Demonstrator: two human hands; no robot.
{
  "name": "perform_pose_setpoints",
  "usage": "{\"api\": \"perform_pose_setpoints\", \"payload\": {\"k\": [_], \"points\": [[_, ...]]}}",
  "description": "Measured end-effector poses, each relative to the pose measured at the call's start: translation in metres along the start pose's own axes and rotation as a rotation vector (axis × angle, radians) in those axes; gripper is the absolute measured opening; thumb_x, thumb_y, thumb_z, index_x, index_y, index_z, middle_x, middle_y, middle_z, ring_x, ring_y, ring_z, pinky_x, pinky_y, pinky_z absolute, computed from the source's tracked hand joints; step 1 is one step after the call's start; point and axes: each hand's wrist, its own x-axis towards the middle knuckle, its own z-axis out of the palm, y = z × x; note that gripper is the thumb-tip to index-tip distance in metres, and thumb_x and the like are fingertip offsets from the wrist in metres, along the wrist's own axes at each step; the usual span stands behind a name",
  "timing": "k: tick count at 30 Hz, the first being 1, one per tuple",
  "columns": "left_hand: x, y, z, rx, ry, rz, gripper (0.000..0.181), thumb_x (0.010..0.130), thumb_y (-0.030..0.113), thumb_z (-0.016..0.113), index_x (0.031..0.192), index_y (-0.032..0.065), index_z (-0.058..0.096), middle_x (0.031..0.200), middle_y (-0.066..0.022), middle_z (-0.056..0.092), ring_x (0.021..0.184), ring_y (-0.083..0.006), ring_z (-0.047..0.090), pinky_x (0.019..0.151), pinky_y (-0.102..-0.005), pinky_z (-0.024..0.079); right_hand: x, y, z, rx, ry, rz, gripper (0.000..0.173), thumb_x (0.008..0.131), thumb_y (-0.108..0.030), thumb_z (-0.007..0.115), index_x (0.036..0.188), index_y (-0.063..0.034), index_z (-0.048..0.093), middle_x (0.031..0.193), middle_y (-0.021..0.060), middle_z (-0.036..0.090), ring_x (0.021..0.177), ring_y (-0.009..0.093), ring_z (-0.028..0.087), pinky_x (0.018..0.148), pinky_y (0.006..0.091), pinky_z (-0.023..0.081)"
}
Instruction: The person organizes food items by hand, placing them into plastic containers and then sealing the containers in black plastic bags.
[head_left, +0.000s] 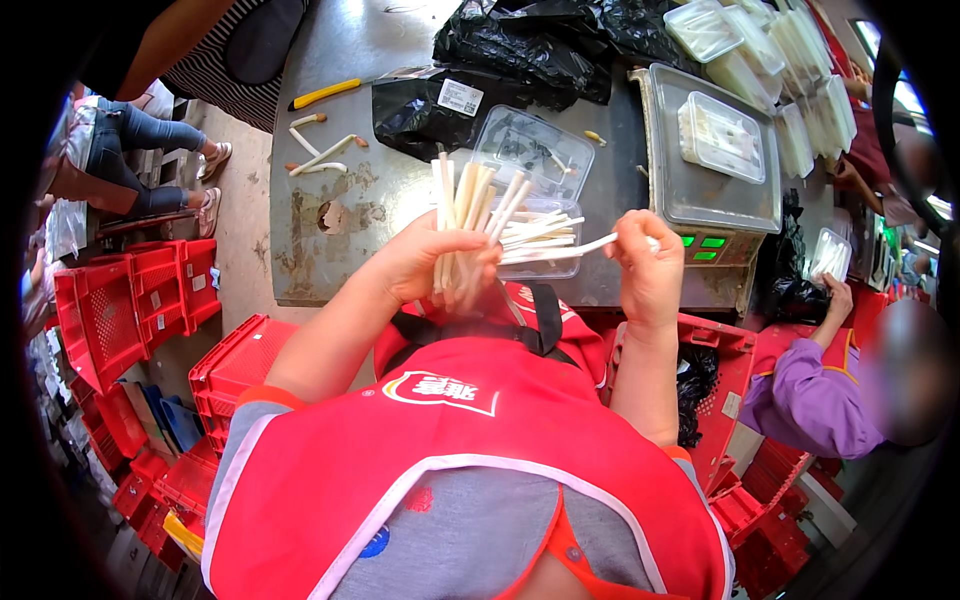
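My left hand is closed around an upright bundle of pale, stick-like mushroom stems. Between the fingers of my right hand is the end of one long white stem, which points left towards the bundle. Directly behind the bundle, a clear plastic tray holds many white stems lying flat. A second clear plastic tray or lid lies beyond it, with a short stem piece inside.
A scale with a lit display carries a filled, lidded box; filled boxes are stacked behind. On the metal table lie a yellow cutter knife, brown-tipped stems and black plastic bags. A co-worker's hand holds another box.
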Motion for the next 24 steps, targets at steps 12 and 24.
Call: {"api": "perform_pose_setpoints", "payload": {"k": [12,24], "points": [[-0.001,-0.002,-0.006,-0.280,-0.333,-0.026,0.050,0.079,0.013,0.058,0.123,-0.0039,0.039,0.112,-0.0244,0.054,0.096,-0.0350,0.060,0.080,-0.0475,0.051,0.014,0.038,-0.054,-0.392,0.247,-0.092,0.033,0.086,-0.034,0.059,0.071,-0.0039,0.059,0.061,-0.0034,0.050,0.053,0.002,0.040,0.047,0.0184,0.029],[0.004,-0.013,-0.005,-0.339,-0.469,-0.184,0.061,0.079,0.028,0.053,0.131,0.0023,0.036,0.121,-0.0239,0.050,0.107,-0.0456,0.050,0.088,-0.0525,0.042,-0.003,0.008,0.055,0.058,-0.271,0.243,0.026,0.082,-0.012,0.064,0.103,0.0026,0.057,0.085,0.0084,0.064,0.075,0.009,0.063,0.057,0.0196,0.051]]}}
